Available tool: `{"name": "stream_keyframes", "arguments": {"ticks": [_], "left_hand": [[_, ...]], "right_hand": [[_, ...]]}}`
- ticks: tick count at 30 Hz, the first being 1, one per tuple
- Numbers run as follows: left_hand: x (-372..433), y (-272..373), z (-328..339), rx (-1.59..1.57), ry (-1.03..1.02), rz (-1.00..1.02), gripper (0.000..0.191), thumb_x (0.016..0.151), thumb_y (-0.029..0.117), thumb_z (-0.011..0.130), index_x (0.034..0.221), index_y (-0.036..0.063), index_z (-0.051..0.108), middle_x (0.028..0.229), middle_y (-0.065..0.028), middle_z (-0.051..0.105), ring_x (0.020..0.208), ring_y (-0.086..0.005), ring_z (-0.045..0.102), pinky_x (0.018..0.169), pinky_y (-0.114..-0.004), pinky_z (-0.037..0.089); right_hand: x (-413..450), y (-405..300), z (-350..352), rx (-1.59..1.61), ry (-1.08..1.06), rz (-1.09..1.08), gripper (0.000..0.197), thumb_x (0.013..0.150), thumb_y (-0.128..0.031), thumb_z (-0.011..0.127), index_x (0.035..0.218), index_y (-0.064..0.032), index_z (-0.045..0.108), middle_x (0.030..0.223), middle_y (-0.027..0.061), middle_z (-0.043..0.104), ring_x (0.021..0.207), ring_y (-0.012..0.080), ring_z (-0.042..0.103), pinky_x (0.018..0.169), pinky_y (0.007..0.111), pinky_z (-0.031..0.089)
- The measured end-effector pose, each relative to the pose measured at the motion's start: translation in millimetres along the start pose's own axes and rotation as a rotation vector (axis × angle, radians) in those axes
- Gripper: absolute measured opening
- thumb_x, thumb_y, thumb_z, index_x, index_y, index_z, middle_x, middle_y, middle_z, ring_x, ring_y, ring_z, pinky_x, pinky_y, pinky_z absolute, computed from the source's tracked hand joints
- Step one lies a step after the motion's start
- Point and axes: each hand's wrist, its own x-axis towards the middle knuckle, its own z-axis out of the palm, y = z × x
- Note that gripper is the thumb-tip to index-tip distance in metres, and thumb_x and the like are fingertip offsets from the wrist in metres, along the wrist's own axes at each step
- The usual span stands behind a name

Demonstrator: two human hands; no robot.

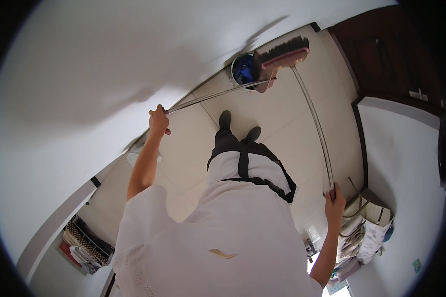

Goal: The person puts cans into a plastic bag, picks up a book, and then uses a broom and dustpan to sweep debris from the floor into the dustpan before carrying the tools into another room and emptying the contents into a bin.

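Observation:
My left hand (pixel 158 120) grips the end of a long metal handle. That handle leads to a pinkish dustpan (pixel 266 84), tilted at the rim of a round bin (pixel 232 76) by the white wall. Blue material, perhaps a liner, shows inside the bin. Around the top of a second metal pole is my right hand (pixel 334 200), low on the right. This pole belongs to a broom (pixel 287 57) with a pink head and dark bristles, raised beside the dustpan with its bristles turned up and away from me. What the dustpan holds is hidden.
A white wall (pixel 78 67) runs close along my left. A dark brown door (pixel 390 55) is at the upper right. Bags and cloth items (pixel 368 230) lie against the right wall. Pale tiles (pixel 282 111) cover the floor, and a pale object (pixel 135 156) sits below my left forearm.

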Motion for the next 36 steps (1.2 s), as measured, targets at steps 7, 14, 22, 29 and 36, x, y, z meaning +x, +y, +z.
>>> {"name": "stream_keyframes", "arguments": {"ticks": [7,14,22,29,36], "left_hand": [[-6,14,-8,0.051,-0.012,0.015,0.025,0.091,-0.007,0.047,0.111,0.0021,0.058,0.111,-0.0254,0.052,0.068,-0.0444,0.068,0.044,-0.041,0.063],[-15,45,-15,0.005,0.090,0.166,0.037,0.083,-0.012,0.049,0.115,0.0022,0.060,0.112,-0.0205,0.059,0.070,-0.0369,0.069,0.050,-0.038,0.064],[-44,76,-33,-0.150,0.057,0.082,0.047,0.079,-0.014,0.047,0.120,0.0030,0.060,0.112,-0.0137,0.067,0.076,-0.0307,0.070,0.048,-0.034,0.063],[-29,31,3,-0.054,0.077,0.066,0.034,0.082,-0.007,0.056,0.114,0.0043,0.060,0.110,-0.0151,0.067,0.100,-0.0339,0.067,0.085,-0.045,0.056],[-14,13,14,0.430,-0.088,0.215,0.023,0.082,0.010,0.069,0.104,0.0087,0.064,0.105,-0.0160,0.070,0.105,-0.0379,0.065,0.086,-0.045,0.053]], "right_hand": [[8,-15,-3,-0.044,0.122,-0.021,0.049,0.088,-0.001,0.065,0.135,0.0026,0.058,0.069,0.0087,0.048,0.064,0.0158,0.044,0.063,0.031,0.044],[29,-27,5,-0.043,-0.009,-0.046,0.048,0.089,-0.001,0.063,0.136,0.0031,0.057,0.075,0.0144,0.059,0.065,0.0195,0.056,0.066,0.031,0.049],[31,-75,44,0.055,-0.253,-0.100,0.051,0.086,-0.002,0.065,0.137,-0.0029,0.059,0.087,0.0192,0.068,0.074,0.0256,0.065,0.073,0.034,0.052],[14,-54,9,0.043,-0.310,-0.065,0.055,0.085,0.000,0.063,0.140,-0.0026,0.057,0.076,0.0136,0.060,0.067,0.0189,0.059,0.067,0.032,0.051],[-29,-20,-44,0.431,-0.281,0.333,0.066,0.091,0.001,0.059,0.154,-0.0087,0.042,0.067,-0.0049,0.043,0.047,0.0034,0.040,0.041,0.021,0.034]]}}
